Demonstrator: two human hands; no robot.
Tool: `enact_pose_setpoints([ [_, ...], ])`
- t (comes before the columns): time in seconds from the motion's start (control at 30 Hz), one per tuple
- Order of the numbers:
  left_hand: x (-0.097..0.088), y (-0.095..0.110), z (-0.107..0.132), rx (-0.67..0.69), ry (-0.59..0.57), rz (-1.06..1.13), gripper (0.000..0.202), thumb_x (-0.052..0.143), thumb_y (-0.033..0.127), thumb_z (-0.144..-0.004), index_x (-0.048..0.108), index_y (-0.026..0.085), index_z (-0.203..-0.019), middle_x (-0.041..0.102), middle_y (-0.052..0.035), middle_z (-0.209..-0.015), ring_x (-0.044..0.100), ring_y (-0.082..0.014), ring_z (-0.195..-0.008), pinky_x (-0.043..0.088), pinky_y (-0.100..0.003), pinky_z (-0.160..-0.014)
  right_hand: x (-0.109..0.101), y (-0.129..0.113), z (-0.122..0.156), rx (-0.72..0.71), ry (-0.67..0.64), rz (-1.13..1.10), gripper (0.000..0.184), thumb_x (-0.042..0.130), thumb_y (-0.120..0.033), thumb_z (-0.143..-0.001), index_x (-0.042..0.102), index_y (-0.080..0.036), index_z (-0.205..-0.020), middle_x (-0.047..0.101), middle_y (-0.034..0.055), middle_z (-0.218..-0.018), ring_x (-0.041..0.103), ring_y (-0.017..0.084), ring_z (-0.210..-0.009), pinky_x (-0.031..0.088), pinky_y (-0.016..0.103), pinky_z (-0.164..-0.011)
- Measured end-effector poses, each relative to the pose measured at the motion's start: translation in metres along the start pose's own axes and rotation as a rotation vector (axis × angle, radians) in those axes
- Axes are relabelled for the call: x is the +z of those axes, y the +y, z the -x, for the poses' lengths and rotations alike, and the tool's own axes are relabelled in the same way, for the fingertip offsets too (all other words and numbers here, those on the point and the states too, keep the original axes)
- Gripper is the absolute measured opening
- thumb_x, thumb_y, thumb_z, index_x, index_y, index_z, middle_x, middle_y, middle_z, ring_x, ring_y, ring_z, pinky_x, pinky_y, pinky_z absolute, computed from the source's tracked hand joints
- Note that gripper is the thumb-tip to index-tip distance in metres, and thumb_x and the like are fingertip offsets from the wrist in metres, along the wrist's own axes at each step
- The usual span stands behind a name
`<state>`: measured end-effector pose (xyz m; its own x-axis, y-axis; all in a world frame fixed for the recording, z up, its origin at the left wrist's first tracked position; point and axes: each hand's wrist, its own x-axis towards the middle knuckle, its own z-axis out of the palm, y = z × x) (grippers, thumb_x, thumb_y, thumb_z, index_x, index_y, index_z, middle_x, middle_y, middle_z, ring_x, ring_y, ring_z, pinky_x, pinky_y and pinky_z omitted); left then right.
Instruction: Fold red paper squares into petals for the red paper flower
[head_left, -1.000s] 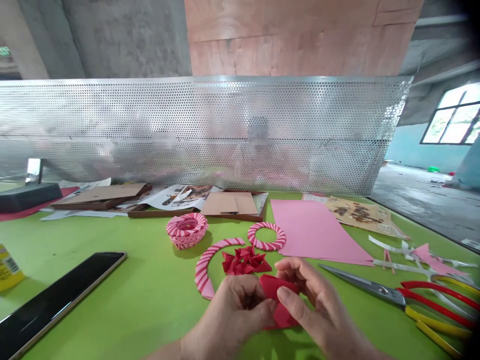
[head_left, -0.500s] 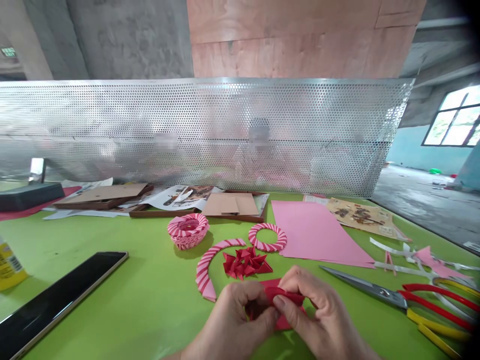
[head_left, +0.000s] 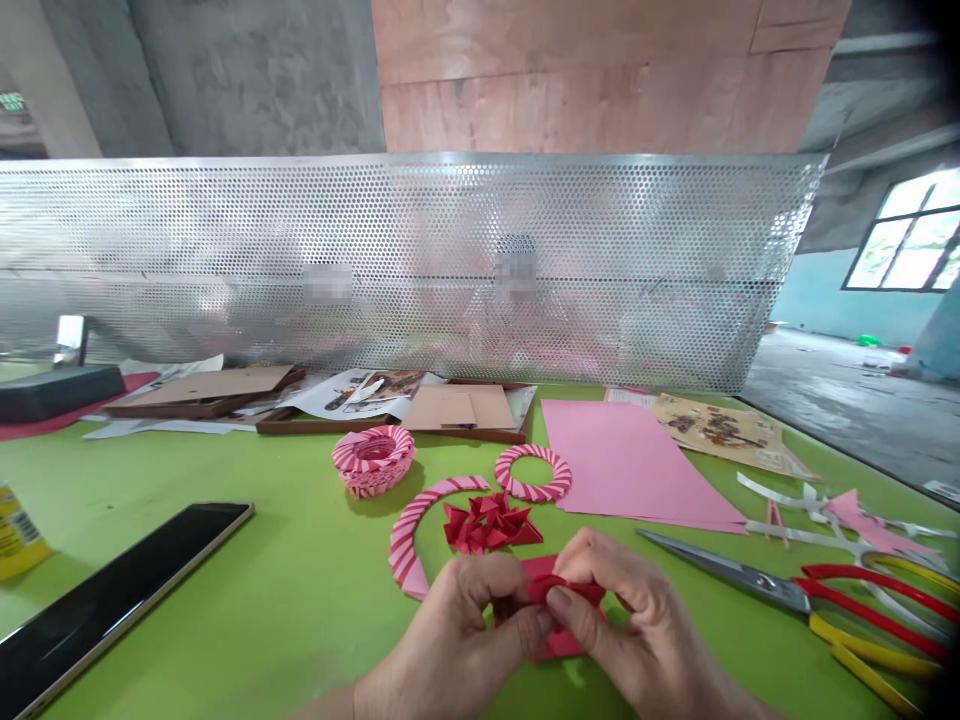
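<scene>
The left hand [head_left: 450,640] and right hand [head_left: 637,630] pinch a folded red paper [head_left: 564,592] closed between fingers and thumbs, held over the green table [head_left: 225,620] just below the loose red paper folds [head_left: 489,525]; a firm, even pinch suits a crisp crease.

Green worktable [head_left: 300,610] | black tablet [head_left: 112,590] | pink paper sheet [head_left: 630,465] | red-handled scissors [head_left: 799,598] | striped paper basket [head_left: 373,462]
</scene>
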<state>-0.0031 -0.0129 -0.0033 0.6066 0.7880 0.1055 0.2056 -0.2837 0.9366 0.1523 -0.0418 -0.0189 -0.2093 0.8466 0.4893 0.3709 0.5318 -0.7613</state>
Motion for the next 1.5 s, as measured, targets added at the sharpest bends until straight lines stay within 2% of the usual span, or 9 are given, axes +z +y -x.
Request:
enact_pose_setpoints([
  [0.13, -0.0021, 0.0062, 0.003, -0.004, -0.046, 0.06, 0.024, 0.043, 0.027, -0.076, 0.044, 0.014, -0.056, 0.034, 0.0023, -0.054, 0.034, -0.0104, -0.054, 0.027, -0.022, -0.048, -0.0007, 0.0001, -0.0006, 0.0, 0.0, 0.004, 0.018, 0.047, -0.022, -0.081, 0.049, -0.016, -0.064, 0.047, -0.0001, -0.065, 0.046, 0.012, -0.059, 0.037, 0.021, -0.055],
  [0.23, -0.0034, 0.0084, 0.0046, 0.018, -0.043, 0.018, 0.026, 0.04, 0.026, -0.077, 0.043, 0.015, -0.054, 0.031, 0.0031, -0.054, 0.033, -0.0101, -0.053, 0.026, -0.022, -0.048, -0.0006, -0.0017, -0.0007, 0.007, -0.016, -0.023, 0.019, 0.046, -0.022, -0.082, 0.048, -0.016, -0.064, 0.047, -0.0002, -0.065, 0.045, 0.011, -0.059, 0.037, 0.021, -0.053],
  [0.37, -0.004, 0.0049, 0.0059, 0.052, 0.001, -0.046, 0.025, 0.037, 0.023, -0.077, 0.046, 0.015, -0.055, 0.032, 0.0033, -0.054, 0.034, -0.0104, -0.054, 0.029, -0.021, -0.049, -0.0002, -0.004, -0.0007, 0.021, -0.032, -0.038, 0.021, 0.046, -0.024, -0.082, 0.047, -0.016, -0.063, 0.046, -0.0001, -0.065, 0.044, 0.011, -0.058, 0.036, 0.021, -0.052],
  [0.5, -0.003, 0.0032, 0.0057, 0.104, 0.081, -0.107, 0.023, 0.045, 0.026, -0.074, 0.05, 0.016, -0.053, 0.039, 0.0027, -0.052, 0.036, -0.0108, -0.054, 0.031, -0.021, -0.05, 0.0005, -0.0038, -0.0011, 0.028, -0.045, -0.044, 0.02, 0.045, -0.025, -0.082, 0.047, -0.016, -0.064, 0.045, -0.0007, -0.065, 0.044, 0.011, -0.058, 0.036, 0.021, -0.053],
  [0.67, -0.0009, 0.0055, 0.004, 0.069, 0.151, -0.23, 0.017, 0.048, 0.019, -0.07, 0.048, 0.015, -0.054, 0.042, 0.0023, -0.053, 0.037, -0.0105, -0.054, 0.031, -0.021, -0.05, 0.0006, -0.0036, -0.0007, 0.03, -0.026, -0.002, 0.022, 0.045, -0.025, -0.082, 0.044, -0.017, -0.062, 0.042, -0.0016, -0.063, 0.042, 0.011, -0.058, 0.035, 0.021, -0.053],
  [1.0, -0.0057, 0.0042, 0.0045, 0.058, 0.042, -0.065, 0.027, 0.041, 0.028, -0.08, 0.047, 0.014, -0.058, 0.045, 0.0013, -0.053, 0.04, -0.0095, -0.051, 0.031, -0.021, -0.048, -0.0008, -0.006, -0.002, 0.067, -0.014, -0.029, 0.023, 0.044, -0.028, -0.083, 0.048, -0.016, -0.064, 0.043, -0.001, -0.061, 0.041, 0.012, -0.056, 0.036, 0.022, -0.053],
  [1.27, -0.0039, 0.0007, 0.0019, 0.031, 0.114, 0.072, 0.025, 0.047, 0.034, -0.078, 0.054, 0.013, -0.067, 0.048, 0.0008, -0.057, 0.041, -0.0094, -0.053, 0.033, -0.02, -0.049, 0.0021, -0.0017, -0.0014, 0.126, 0.077, -0.131, 0.026, 0.046, -0.032, -0.082, 0.05, -0.016, -0.062, 0.043, -0.0012, -0.06, 0.041, 0.011, -0.056, 0.036, 0.021, -0.052],
  [1.37, -0.0001, 0.0033, 0.0016, 0.033, 0.027, 0.042, 0.018, 0.054, 0.03, -0.073, 0.057, 0.012, -0.071, 0.048, 0.0009, -0.06, 0.04, -0.0098, -0.056, 0.034, -0.019, -0.052, 0.0047, -0.0018, -0.0011, 0.124, 0.126, -0.206, 0.022, 0.049, -0.03, -0.081, 0.052, -0.016, -0.064, 0.046, -0.0006, -0.063, 0.043, 0.012, -0.058, 0.038, 0.02, -0.052],
  [1.5, 0.0039, 0.0063, 0.0024, 0.076, -0.034, -0.002, 0.019, 0.055, 0.028, -0.073, 0.059, 0.012, -0.063, 0.047, 0.0011, -0.057, 0.039, -0.0095, -0.055, 0.034, -0.018, -0.051, 0.0089, -0.0031, -0.0002, 0.067, 0.128, -0.234, 0.018, 0.052, -0.027, -0.079, 0.058, -0.017, -0.065, 0.049, 0.0011, -0.07, 0.048, 0.013, -0.063, 0.041, 0.021, -0.056],
])
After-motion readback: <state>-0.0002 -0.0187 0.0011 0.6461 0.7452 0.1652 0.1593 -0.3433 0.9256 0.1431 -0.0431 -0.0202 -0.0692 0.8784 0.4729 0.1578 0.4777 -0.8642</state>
